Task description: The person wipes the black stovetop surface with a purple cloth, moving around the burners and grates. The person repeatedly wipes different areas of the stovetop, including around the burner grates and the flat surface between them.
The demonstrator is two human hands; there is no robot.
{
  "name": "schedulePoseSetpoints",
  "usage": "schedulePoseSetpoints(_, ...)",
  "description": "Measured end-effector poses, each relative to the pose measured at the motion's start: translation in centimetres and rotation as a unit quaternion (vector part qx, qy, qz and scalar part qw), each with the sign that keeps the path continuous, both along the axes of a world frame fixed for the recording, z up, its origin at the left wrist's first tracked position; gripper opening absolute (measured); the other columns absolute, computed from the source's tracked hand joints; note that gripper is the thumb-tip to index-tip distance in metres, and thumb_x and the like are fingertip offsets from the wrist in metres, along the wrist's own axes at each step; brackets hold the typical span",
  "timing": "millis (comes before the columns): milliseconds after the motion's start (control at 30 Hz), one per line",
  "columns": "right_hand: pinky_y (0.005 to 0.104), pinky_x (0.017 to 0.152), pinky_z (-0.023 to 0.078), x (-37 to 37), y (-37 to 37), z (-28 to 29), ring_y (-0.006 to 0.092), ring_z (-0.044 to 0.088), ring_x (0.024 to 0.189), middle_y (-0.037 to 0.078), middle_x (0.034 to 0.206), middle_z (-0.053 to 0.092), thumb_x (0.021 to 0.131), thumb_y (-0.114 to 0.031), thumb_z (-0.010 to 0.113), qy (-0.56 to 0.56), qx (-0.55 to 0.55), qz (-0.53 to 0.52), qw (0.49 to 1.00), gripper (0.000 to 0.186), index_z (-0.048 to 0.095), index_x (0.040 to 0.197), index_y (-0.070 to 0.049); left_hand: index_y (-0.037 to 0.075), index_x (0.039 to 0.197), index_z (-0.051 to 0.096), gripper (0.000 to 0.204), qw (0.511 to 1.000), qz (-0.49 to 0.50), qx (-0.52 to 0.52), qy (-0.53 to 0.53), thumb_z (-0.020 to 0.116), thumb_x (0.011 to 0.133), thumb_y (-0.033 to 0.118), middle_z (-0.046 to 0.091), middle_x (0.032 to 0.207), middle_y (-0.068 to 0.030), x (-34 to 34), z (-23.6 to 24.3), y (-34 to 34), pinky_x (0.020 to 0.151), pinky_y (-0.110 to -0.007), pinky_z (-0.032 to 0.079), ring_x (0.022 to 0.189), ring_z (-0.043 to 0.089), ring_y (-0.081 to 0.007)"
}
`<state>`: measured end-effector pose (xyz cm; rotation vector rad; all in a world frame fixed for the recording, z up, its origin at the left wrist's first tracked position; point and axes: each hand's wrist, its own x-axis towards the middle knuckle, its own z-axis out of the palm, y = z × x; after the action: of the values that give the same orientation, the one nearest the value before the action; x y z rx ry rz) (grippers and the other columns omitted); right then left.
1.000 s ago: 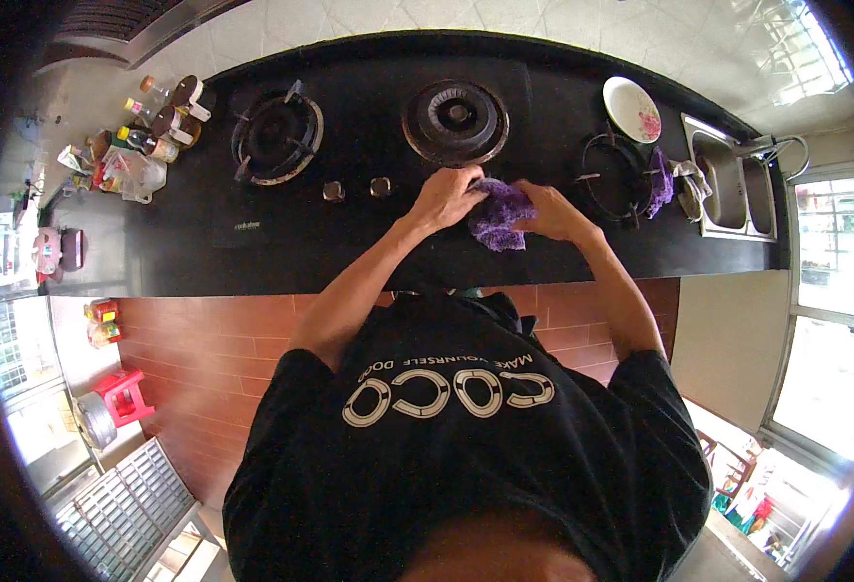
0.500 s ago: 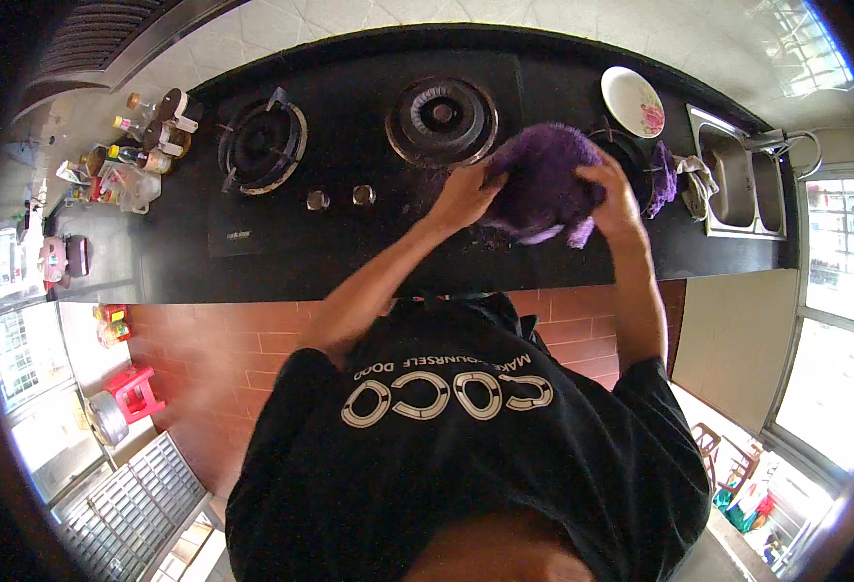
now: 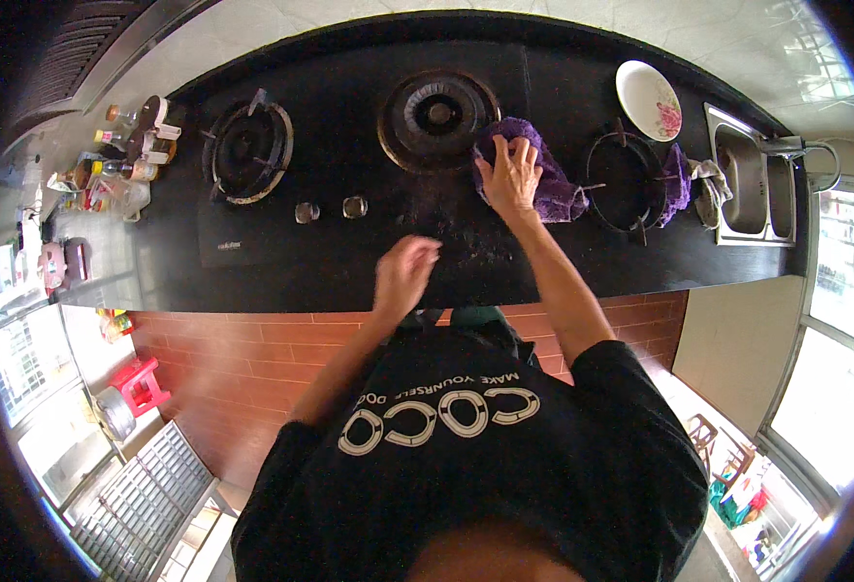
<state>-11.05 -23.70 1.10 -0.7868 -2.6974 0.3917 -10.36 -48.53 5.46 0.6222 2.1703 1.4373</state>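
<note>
The left hand (image 3: 407, 274) was half-curled, seemingly empty; the right hand (image 3: 512, 177), spread, pressed a purple cloth (image 3: 557, 199), apparently mid-wipe, next needing steady pressure.

Two purple cloths (image 3: 560, 199), two stove knobs (image 3: 355, 207), one plate (image 3: 643, 95)

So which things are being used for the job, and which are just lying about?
In use, it looks like:
Purple cloth, beside a burner
Right hand, on the cloth
Left hand, blurred, apart from the cloth
Stove

Just lying about, it seems:
Plate
Pale cloth, at the sink
Bottles
Red stool
</note>
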Motion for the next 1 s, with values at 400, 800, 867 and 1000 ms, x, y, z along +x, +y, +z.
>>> schedulePoseSetpoints(400,0.0516,0.058,0.049,-2.3,-0.2,-2.3,0.0402,0.062,0.073,0.013,0.091,0.058,0.083,-0.008,0.058,0.069,-0.050,-0.047,0.995,0.013,0.051,0.094,-0.009,0.003,0.098,0.052,0.015,0.954,0.180,-0.182,0.154,0.061,0.091,0.014,0.054,0.093,-0.0102,-5.8,-4.6,-11.3,0.058,-0.032,0.048,0.071,0.056,-0.0213)
schedulePoseSetpoints(800,0.0499,0.063,0.051,-3.5,1.2,-1.5,0.0394,0.063,0.079,0.015,0.094,0.061,0.080,-0.014,0.066,-0.012,-0.138,-0.007,0.990,0.026,0.047,0.097,-0.010,0.005,0.091,0.044,0.028,0.939,0.114,-0.250,0.206,0.068,0.085,0.018,0.045,0.087,-0.0119,-7.2,-6.0,-10.6,0.066,-0.044,0.045,0.081,0.048,-0.0293)
schedulePoseSetpoints(867,0.0493,0.067,0.050,-3.6,1.0,-1.3,0.0390,0.063,0.081,0.016,0.090,0.063,0.079,-0.015,0.067,-0.013,-0.135,-0.052,0.989,0.026,0.049,0.096,-0.008,0.004,0.091,0.044,0.029,0.942,0.120,-0.250,0.190,0.069,0.085,0.018,0.044,0.086,-0.0113,-7.2,-5.9,-10.4,0.065,-0.043,0.045,0.077,0.048,-0.0286)
schedulePoseSetpoints(1000,0.0490,0.067,0.049,-5.4,2.0,-1.0,0.0392,0.063,0.080,0.017,0.082,0.064,0.077,-0.013,0.066,-0.038,-0.142,-0.070,0.987,0.020,0.052,0.090,-0.006,0.004,0.090,0.044,0.031,0.925,0.127,-0.281,0.221,0.070,0.085,0.021,0.044,0.086,-0.0119,-7.2,-5.6,-9.8,0.065,-0.042,0.046,0.077,0.050,-0.0298)
